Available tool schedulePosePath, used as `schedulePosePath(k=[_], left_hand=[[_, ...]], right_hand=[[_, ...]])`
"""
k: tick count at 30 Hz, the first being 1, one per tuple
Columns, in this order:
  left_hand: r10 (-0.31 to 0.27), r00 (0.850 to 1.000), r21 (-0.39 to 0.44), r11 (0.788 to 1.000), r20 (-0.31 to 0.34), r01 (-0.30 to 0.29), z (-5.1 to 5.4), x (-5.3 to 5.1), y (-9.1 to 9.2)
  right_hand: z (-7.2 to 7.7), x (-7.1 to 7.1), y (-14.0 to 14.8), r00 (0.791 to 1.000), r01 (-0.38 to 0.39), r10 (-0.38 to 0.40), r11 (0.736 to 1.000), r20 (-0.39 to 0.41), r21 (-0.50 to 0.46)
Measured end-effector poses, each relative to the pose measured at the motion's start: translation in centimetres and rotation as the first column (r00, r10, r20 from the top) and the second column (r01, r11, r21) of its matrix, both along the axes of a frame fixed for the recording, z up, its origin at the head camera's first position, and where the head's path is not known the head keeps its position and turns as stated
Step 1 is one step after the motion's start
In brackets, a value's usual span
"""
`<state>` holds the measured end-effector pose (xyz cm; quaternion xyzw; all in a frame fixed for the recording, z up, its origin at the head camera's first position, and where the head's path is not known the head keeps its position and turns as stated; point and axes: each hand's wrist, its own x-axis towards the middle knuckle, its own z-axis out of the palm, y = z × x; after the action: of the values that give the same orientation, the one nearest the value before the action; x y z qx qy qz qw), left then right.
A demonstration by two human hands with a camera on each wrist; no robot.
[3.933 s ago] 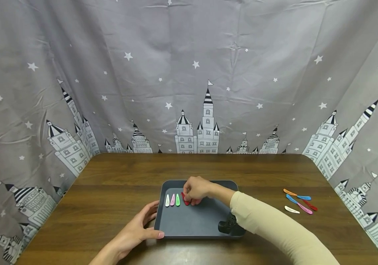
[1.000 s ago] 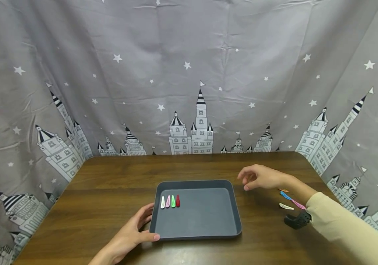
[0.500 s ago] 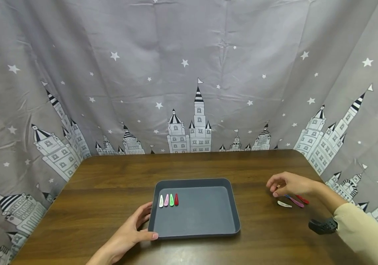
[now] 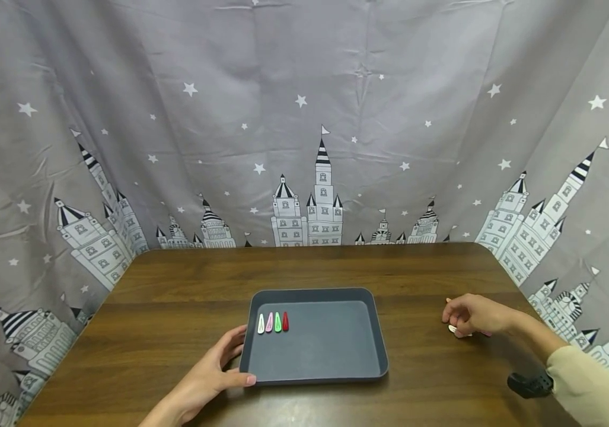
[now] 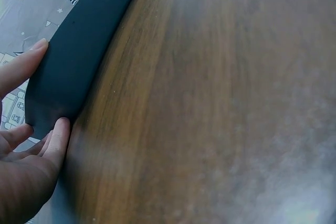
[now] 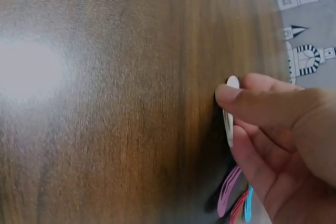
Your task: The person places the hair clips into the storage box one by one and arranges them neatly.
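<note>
Our right hand [image 4: 474, 314] pinches a white clip [image 6: 229, 128]; because the pink clip [image 6: 228, 192] lies close beside those fingers, we could brush it askew. Our left hand [image 4: 209, 375] grips the tray [image 4: 325, 350] by its corner.

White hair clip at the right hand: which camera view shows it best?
The right wrist view: the white hair clip appears large, both ends visible, with the thumb of the right hand crossing it. The head view shows only small parts, the hand covering much of it; the left wrist view doesn't show it.
</note>
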<state>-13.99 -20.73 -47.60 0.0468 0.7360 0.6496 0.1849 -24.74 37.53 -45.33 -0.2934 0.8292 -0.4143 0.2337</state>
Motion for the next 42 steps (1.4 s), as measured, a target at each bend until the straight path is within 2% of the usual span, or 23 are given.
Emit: schedulePosePath(k=[5,12,16,19,22,26,29,36,42], left_hand=[[-0.004,1.0,-0.006,1.0,-0.007,0.004,-0.1,0.0,0.0],[-0.006,1.0,-0.02,1.0,-0.009,0.006,-0.1,0.0,-0.1],[-0.004,1.0,-0.02,1.0,-0.006,0.004,-0.1,0.0,-0.1],[0.002,1.0,-0.024,1.0,-0.003,-0.002,-0.2,0.0,-0.1],[0.007,1.0,-0.033,0.999,-0.005,-0.007,-0.2,0.1,0.0],[0.005,1.0,-0.04,0.999,-0.009,-0.005,-0.1,0.0,0.0],[0.001,1.0,-0.039,0.999,-0.006,-0.002,0.0,0.0,0.0],[-0.005,1.0,-0.032,0.999,0.0,0.005,0.2,0.0,0.1],[-0.008,1.0,-0.025,1.0,-0.005,0.008,0.3,-0.1,0.0]], right_hand=[[-0.3,0.3,-0.3,0.995,0.011,-0.008,1.0,-0.096,0.029],[-0.2,0.4,-0.3,0.994,-0.044,0.043,0.999,-0.1,-0.003],[-0.2,0.2,-0.5,0.99,-0.067,0.068,0.998,-0.127,0.016],[0.0,0.0,-0.8,0.993,-0.053,0.056,0.998,-0.1,0.031],[0.5,-0.2,-1.2,0.998,0.0,0.003,0.998,-0.055,0.056],[1.4,-0.4,-2.0,0.997,0.049,-0.045,0.996,-0.068,0.072],[1.7,-0.7,-2.8,0.996,0.065,-0.063,0.997,-0.059,0.035],[2.0,-1.4,-4.9,0.991,0.126,-0.121,0.989,0.063,-0.081],[2.7,-2.2,-6.7,0.994,0.105,-0.101,0.991,0.052,-0.088]])
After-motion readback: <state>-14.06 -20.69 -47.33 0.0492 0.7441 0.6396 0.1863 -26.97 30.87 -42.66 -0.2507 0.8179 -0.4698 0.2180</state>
